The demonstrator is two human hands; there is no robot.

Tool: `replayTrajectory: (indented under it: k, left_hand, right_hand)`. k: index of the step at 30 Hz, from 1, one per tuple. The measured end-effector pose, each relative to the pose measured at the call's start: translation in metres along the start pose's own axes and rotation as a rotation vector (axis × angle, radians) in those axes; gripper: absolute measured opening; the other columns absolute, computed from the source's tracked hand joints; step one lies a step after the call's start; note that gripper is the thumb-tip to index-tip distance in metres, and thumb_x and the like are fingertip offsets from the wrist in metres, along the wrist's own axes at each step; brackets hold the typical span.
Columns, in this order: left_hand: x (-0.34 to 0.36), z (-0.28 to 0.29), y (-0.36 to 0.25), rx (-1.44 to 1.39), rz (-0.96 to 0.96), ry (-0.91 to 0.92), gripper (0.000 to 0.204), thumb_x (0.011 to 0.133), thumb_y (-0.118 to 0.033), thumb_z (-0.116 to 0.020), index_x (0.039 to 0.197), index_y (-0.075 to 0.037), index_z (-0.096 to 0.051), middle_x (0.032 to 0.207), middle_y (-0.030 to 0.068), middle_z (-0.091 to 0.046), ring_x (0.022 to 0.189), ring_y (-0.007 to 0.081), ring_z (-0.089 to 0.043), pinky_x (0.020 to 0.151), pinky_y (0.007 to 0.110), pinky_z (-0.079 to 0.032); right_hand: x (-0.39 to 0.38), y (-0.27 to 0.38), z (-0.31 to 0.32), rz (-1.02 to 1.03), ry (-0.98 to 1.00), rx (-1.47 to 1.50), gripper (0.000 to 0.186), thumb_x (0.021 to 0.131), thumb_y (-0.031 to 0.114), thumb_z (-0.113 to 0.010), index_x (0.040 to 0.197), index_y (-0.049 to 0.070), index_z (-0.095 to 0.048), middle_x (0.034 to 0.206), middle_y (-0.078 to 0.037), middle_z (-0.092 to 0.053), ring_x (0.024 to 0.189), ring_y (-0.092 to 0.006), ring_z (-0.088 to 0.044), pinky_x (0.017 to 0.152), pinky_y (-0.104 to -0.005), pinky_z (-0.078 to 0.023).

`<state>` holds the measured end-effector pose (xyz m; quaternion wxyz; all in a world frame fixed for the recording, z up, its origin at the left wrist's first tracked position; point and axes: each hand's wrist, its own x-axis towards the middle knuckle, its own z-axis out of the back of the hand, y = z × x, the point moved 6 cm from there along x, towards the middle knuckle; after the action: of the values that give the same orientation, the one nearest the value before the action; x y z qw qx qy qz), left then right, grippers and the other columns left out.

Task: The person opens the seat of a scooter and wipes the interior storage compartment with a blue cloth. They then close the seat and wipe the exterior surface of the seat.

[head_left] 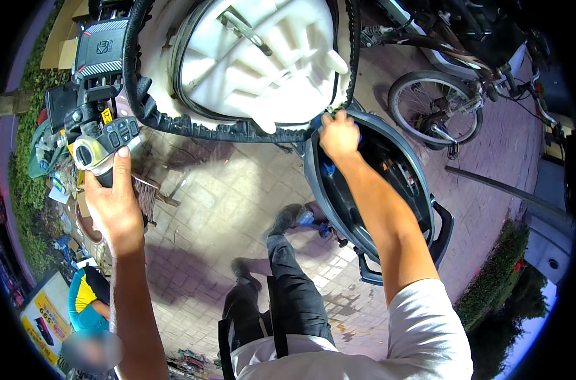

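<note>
My left hand (116, 206) is wrapped round a scooter's handlebar grip (105, 177), its thumb by the grey switch pod (121, 133). To the right of it, the scooter's seat (256, 69) is tipped up, showing a pale plastic underside and a black gathered cover edge. My right hand (340, 135) is closed where the seat's lower edge meets the rim of the dark open storage compartment (312, 171). Its fingertips are bent in at that joint, and whatever they pinch is too small to name. A few small items (398, 171) lie inside the compartment.
A grab rail (444, 229) juts from the compartment's rear. Another two-wheeler's wheel (435, 109) stands on the paving at right, near a metal bar (506, 190). At lower left is another person in a blue and yellow top (88, 297), beside a yellow-and-white sign (44, 326).
</note>
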<state>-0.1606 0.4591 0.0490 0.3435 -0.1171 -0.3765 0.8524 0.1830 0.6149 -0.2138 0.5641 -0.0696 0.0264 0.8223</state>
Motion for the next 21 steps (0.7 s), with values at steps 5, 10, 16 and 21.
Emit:
replayTrajectory:
  k: [5,10,16,21]
  left_hand:
    - [0.000,0.006,0.008,-0.016,0.070,0.017,0.033,0.089,-0.024,-0.064,0.107,0.003,-0.058,0.093,0.0086,-0.064,0.082,0.0141,-0.056,0.079,0.029,-0.044]
    - [-0.001,0.008,0.018,-0.037,0.182,0.026,0.031,0.087,-0.023,-0.065,0.106,0.001,-0.058,0.090,0.0059,-0.063,0.079,0.0136,-0.055,0.075,0.029,-0.045]
    - [0.000,-0.004,0.007,-0.097,0.125,0.033,0.025,0.085,-0.017,-0.066,0.102,0.000,-0.058,0.085,0.0040,-0.061,0.074,0.0109,-0.053,0.069,0.025,-0.044]
    - [0.003,0.013,0.021,-0.004,0.189,0.053,0.026,0.086,-0.018,-0.065,0.102,0.001,-0.055,0.086,0.0062,-0.061,0.072,0.0149,-0.055,0.068,0.028,-0.047]
  right_hand:
    - [0.011,0.007,0.002,-0.019,-0.120,-0.111,0.015,0.076,0.015,-0.058,0.086,0.006,-0.064,0.094,-0.012,-0.054,0.081,-0.0305,-0.059,0.063,-0.0418,-0.050]
    - [0.004,0.030,-0.013,0.005,0.351,0.190,0.018,0.076,0.013,-0.058,0.088,0.003,-0.067,0.112,-0.016,-0.056,0.097,-0.0321,-0.061,0.082,-0.0421,-0.051]
    - [0.026,-0.025,0.010,-0.090,0.167,0.012,0.019,0.075,0.013,-0.060,0.089,0.001,-0.067,0.106,-0.017,-0.057,0.093,-0.0308,-0.062,0.079,-0.0385,-0.052]
    - [-0.011,0.089,-0.012,0.329,0.361,0.091,0.018,0.076,0.017,-0.054,0.082,0.008,-0.068,0.099,-0.015,-0.062,0.089,-0.0315,-0.063,0.078,-0.0417,-0.051]
